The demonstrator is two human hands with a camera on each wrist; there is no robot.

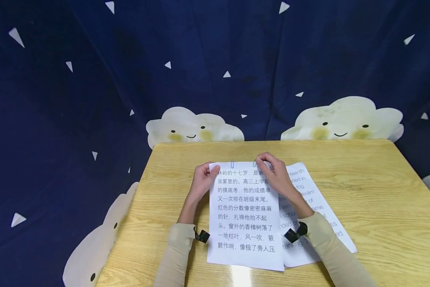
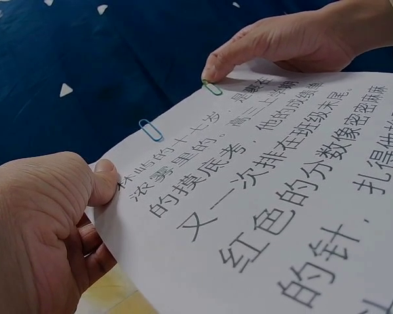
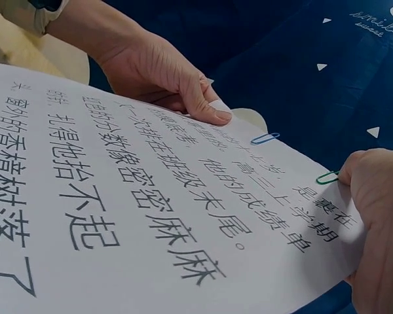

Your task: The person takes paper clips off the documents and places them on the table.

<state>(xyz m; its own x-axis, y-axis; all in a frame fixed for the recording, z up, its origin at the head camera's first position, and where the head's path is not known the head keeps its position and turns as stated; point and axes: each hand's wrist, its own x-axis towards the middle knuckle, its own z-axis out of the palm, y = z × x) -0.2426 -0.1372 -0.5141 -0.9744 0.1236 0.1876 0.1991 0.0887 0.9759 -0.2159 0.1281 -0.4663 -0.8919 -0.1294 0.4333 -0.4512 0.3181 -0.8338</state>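
A white sheet of paper printed with large Chinese characters is held up by its top edge. My left hand grips its top left corner, thumb on the printed face and fingers behind, as the left wrist view shows. A blue paper clip sits on the top edge nearer that hand. Farther right along the same edge is a green paper clip. At its outer end, my right hand pinches the clip with thumb and finger, over the sheet's top right part.
Another sheet with English print lies on the wooden table, partly under the right forearm and the Chinese sheet. Behind the table hangs a dark blue curtain with white triangles and smiling clouds. Black wrist cameras sit at both cuffs.
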